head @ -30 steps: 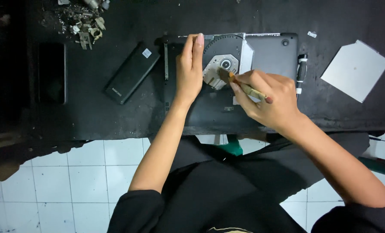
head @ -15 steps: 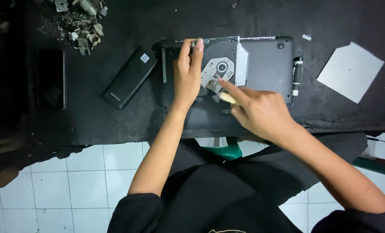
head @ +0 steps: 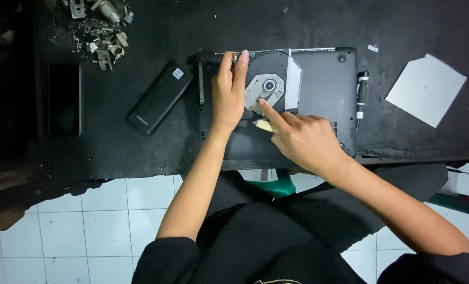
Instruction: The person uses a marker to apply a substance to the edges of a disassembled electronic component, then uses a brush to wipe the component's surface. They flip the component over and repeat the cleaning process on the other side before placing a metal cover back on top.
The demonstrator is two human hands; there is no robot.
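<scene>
Right hand [head: 303, 139] nearest, fingers curled around pale brush handle [head: 264, 125], index fingertip pressed on optical drive [head: 270, 84]. Left hand [head: 229, 94] lay flat, steadying drive's left edge, gripping nothing. Drive sat atop dark laptop base [head: 324, 84] on counter [head: 140, 142]. Screwdriver [head: 360, 94] right; scrap metal pile [head: 100, 31] far left.
</scene>
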